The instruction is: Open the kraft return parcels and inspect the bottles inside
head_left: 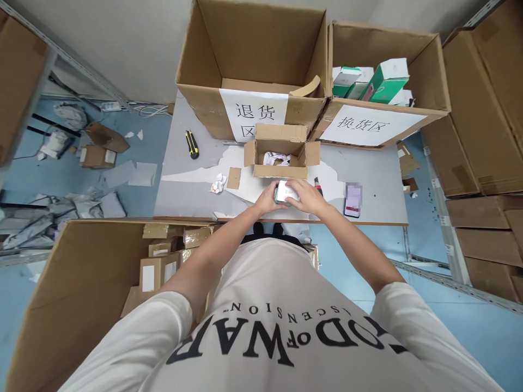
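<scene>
A small white box with green sides [286, 191] is held between my two hands, just above the front part of the table. My left hand [267, 200] grips its left side. My right hand [305, 196] has its fingers closed over the right side and top. Right behind the hands stands an open cardboard carton [281, 171], its flaps spread and crumpled white paper [278, 159] inside. A red and black cutter [318, 187] lies beside my right hand, partly hidden. To the left are a cardboard piece [234, 178] and a crumpled paper ball [218, 183].
Two large cardboard boxes line the back: the left one [200, 103] and the right one [429, 103], which holds several green-white boxes [388, 81]. A yellow-black utility knife [192, 144] and a phone [353, 200] lie on the table [379, 174]. A large carton [93, 272] of parcels stands at left.
</scene>
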Motion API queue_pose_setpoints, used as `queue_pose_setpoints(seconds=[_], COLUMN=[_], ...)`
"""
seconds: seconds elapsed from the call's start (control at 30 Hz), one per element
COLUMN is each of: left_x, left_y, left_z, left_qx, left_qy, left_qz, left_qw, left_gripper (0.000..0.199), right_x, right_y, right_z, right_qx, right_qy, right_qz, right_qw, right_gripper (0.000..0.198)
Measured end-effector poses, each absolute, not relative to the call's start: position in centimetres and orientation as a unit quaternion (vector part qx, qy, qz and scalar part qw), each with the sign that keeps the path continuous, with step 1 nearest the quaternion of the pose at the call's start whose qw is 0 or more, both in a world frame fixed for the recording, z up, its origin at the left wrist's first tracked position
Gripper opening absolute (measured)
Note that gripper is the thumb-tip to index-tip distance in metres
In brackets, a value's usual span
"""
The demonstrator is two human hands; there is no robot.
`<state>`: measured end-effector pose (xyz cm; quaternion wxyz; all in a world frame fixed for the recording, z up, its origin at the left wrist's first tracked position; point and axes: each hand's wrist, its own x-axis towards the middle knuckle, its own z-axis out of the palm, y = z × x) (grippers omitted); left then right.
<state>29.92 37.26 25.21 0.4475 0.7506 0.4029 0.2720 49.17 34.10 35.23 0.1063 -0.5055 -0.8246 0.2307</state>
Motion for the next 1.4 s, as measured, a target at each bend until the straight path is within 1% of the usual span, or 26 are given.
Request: queue_pose_setpoints(seconds=[0.17,0.3,0.4,0.47,0.57,0.67,0.8,0.93,1.0,1.1,1.13,1.2,1.27,1.33,1.37,1.4], left_x=[30.1,30.5,30.9,31.1,31.0,30.8,30.7,30.6,30.4,30.3,30.2,30.2,30.1,29.9,29.9,29.8], left_y=[37.5,37.3,37.2,37.2,37.5,37.8,37.9,37.7,37.6,37.3,37.2,37.0,36.8,36.8,36.8,36.9], left_z=[24.9,24.5,24.4,24.4,24.6,24.8,24.8,24.7,24.7,24.7,24.7,24.7,24.7,24.7,24.7,24.7], left_qx=[0.764,0.773,0.773,0.771,0.770,0.771,0.773,0.770,0.764,0.755,0.751,0.741,0.733,0.729,0.729,0.730], left_qy=[0.397,0.396,0.403,0.406,0.394,0.387,0.386,0.383,0.389,0.392,0.393,0.398,0.404,0.410,0.412,0.412], left_qz=[0.268,0.260,0.252,0.250,0.259,0.267,0.264,0.255,0.248,0.240,0.241,0.246,0.246,0.246,0.247,0.249], left_qw=[0.431,0.422,0.421,0.422,0.430,0.429,0.429,0.441,0.451,0.467,0.472,0.481,0.488,0.489,0.488,0.485], left_gripper=[0.092,0.091,0.089,0.087,0.087,0.090,0.088,0.093,0.093,0.092,0.092,0.093,0.094,0.095,0.095,0.096], right_x=[48.2,47.5,46.4,45.8,45.7,46.6,47.9,49.0,49.5,50.3,50.5,50.7,50.8,50.9,51.0,50.9], right_y=[35.1,34.9,34.6,34.5,34.7,35.0,35.0,35.8,37.0,39.2,39.7,40.1,39.6,38.2,37.4,36.6], right_z=[37.2,38.3,39.1,39.4,39.4,38.9,38.6,39.0,38.7,36.6,35.5,33.5,32.2,32.3,32.7,33.4], right_qx=[-0.486,-0.477,-0.492,-0.492,-0.460,-0.430,-0.404,-0.451,-0.490,-0.560,-0.584,-0.620,-0.636,-0.621,-0.590,-0.538], right_qy=[-0.851,-0.861,-0.851,-0.849,-0.867,-0.885,-0.904,-0.877,-0.851,-0.786,-0.759,-0.719,-0.704,-0.723,-0.754,-0.800], right_qz=[0.201,0.135,0.081,0.061,0.054,0.055,0.055,0.134,0.187,0.233,0.241,0.251,0.221,0.142,0.100,0.069], right_qw=[-0.019,-0.113,-0.162,-0.183,-0.185,-0.169,-0.130,-0.100,-0.034,0.121,0.156,0.189,0.225,0.267,0.272,0.257], right_gripper=[0.057,0.067,0.074,0.072,0.064,0.059,0.055,0.046,0.044,0.046,0.047,0.047,0.045,0.040,0.036,0.034])
